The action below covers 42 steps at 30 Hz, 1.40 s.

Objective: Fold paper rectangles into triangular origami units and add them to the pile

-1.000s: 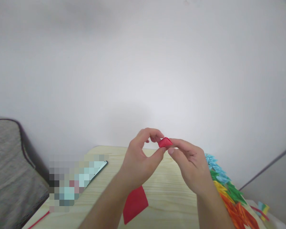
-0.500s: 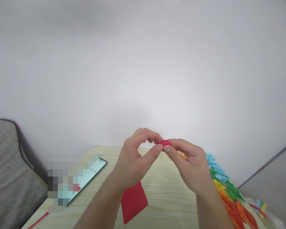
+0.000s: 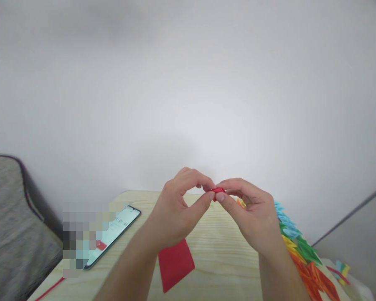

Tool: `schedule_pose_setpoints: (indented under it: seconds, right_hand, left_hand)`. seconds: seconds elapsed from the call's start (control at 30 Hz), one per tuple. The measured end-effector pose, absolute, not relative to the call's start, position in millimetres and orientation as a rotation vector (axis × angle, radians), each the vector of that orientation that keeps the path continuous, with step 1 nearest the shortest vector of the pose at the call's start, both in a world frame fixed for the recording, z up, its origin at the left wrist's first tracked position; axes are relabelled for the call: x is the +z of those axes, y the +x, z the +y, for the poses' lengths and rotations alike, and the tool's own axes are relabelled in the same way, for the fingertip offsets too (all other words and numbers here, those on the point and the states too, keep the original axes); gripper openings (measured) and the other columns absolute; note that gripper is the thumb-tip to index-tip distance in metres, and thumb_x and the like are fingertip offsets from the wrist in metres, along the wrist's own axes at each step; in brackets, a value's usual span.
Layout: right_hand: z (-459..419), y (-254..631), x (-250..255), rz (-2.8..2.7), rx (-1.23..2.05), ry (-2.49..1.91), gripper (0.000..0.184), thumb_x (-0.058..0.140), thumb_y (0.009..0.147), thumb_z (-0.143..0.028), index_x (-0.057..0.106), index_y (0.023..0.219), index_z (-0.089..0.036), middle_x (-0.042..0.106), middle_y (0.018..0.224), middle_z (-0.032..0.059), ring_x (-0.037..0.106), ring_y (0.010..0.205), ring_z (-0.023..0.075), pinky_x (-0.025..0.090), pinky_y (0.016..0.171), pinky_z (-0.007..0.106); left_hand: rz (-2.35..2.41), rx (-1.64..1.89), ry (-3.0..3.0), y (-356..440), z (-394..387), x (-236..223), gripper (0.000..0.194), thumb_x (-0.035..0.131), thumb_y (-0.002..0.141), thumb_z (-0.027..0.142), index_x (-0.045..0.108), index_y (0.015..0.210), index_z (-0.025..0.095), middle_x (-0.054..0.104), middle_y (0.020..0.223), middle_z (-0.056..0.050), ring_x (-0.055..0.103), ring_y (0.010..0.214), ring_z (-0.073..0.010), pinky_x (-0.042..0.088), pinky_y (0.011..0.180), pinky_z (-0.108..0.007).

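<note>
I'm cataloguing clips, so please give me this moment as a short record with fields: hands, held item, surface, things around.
Left hand: left hand, thumb and fingers pinching the red piece
Right hand: right hand, pinching the same piece
Held item: small, red, folded; mostly covered by fingertips
Surface: pale wood-grain table
Below hands: red sheet, partly hidden by the left arm
Left side: phone, screen lit, partly pixelated
Right side: blue, green, yellow and orange pieces
</note>
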State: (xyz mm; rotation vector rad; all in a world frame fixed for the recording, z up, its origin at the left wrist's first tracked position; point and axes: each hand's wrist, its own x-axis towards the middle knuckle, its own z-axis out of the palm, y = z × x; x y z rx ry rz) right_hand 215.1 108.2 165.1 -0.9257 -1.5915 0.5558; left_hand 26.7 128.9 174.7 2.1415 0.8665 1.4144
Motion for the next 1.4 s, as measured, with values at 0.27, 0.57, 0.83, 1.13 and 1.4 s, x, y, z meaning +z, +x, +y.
schedule_pose_setpoints:
  seconds: [0.27,0.57,0.83,1.13,1.4]
  right_hand:
    - [107.5,217.5,166.3,-1.615,0.536,-0.946,0.006,0.076,0.092,-0.024,0.079,0.096,-0.027,0.079,0.098,0.0010,0.073,0.093,0.0201,0.057,0.087,0.036]
    - [109.7,218.2,164.6,-1.638,0.496,-0.902,0.006,0.078,0.090,-0.021,0.082,0.090,-0.026,0.080,0.097,0.0022,0.074,0.093,0.0199,0.057,0.087,0.034]
    - [108.9,218.3,168.6,-1.677,0.503,-1.014,0.005,0.076,0.091,-0.023,0.081,0.092,-0.026,0.080,0.094,-0.0002,0.073,0.089,0.0184,0.056,0.084,0.033]
    - [107.2,215.5,164.4,-1.553,0.692,-1.006,0.005,0.077,0.088,-0.022,0.081,0.090,-0.025,0.079,0.085,0.0001,0.072,0.076,0.0164,0.058,0.071,0.028]
    - [107.8,212.1,163.0,-1.480,0.764,-1.010,0.004,0.077,0.088,-0.022,0.080,0.090,-0.024,0.079,0.081,0.0010,0.072,0.074,0.0174,0.057,0.068,0.028]
  left_hand:
    - [0.864,1.378,2.220,24.1,128.7,176.4,0.009,0.067,0.095,0.016,0.070,0.094,0.024,0.069,0.092,0.001,0.062,0.094,-0.0170,0.049,0.087,-0.033]
    - [0.868,1.351,2.254,23.7,130.2,175.5,0.012,0.065,0.094,0.011,0.068,0.093,0.023,0.068,0.091,0.002,0.060,0.094,-0.0157,0.048,0.087,-0.032]
    - [0.883,1.354,2.282,23.0,129.3,176.1,0.015,0.063,0.091,0.007,0.066,0.090,0.022,0.066,0.089,0.002,0.058,0.092,-0.0158,0.047,0.086,-0.033]
    - [0.852,1.384,2.160,26.6,129.8,175.3,0.019,0.063,0.088,0.003,0.068,0.085,0.022,0.065,0.087,0.002,0.060,0.091,-0.0161,0.047,0.085,-0.032]
    - [0.842,1.389,2.059,28.7,129.3,173.9,0.018,0.065,0.088,0.006,0.069,0.081,0.022,0.065,0.082,0.003,0.060,0.086,-0.0151,0.047,0.082,-0.031]
